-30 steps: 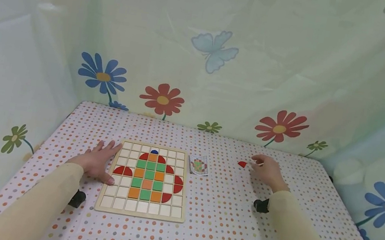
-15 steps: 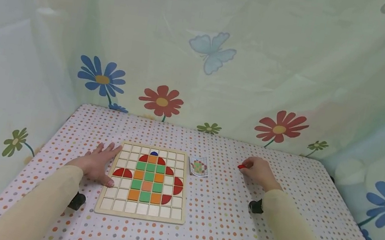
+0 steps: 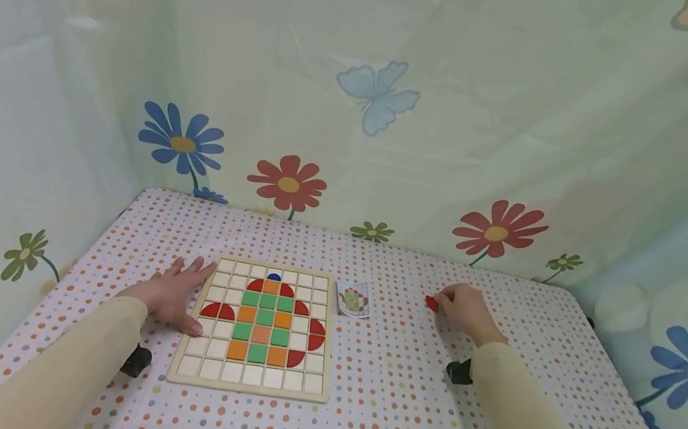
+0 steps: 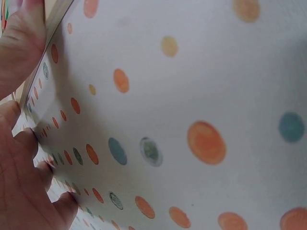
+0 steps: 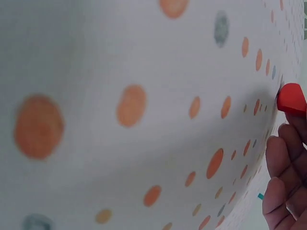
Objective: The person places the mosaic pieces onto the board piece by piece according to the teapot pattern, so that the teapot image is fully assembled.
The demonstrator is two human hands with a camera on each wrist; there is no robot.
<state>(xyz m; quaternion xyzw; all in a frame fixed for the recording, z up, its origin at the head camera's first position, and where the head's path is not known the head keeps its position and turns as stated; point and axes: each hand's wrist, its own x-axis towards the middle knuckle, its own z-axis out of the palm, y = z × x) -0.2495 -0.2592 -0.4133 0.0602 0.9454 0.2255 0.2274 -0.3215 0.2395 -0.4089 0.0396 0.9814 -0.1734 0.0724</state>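
A wooden grid board [image 3: 253, 377] lies on the table, with green, orange, red and blue pieces set in its squares. My left hand [image 3: 172, 294] rests at the board's left edge, fingers spread and thumb on the frame; the left wrist view shows the thumb [image 4: 21, 45] against the rim. To the right of the board, my right hand [image 3: 465, 310] pinches a red quarter-circle piece [image 3: 431, 303] just at the tabletop. In the right wrist view the red piece [image 5: 291, 99] shows at the fingertips, its far part hidden by them.
A small picture card [image 3: 354, 299] with a coloured pattern lies just right of the board. The table has a dotted cloth [image 3: 381, 413]. A flowered curtain [image 3: 363, 173] hangs behind the table and at both sides.
My right hand has moved a little left to the red quarter-circle piece and taken it between the fingers. The left hand has stayed at the board's edge.
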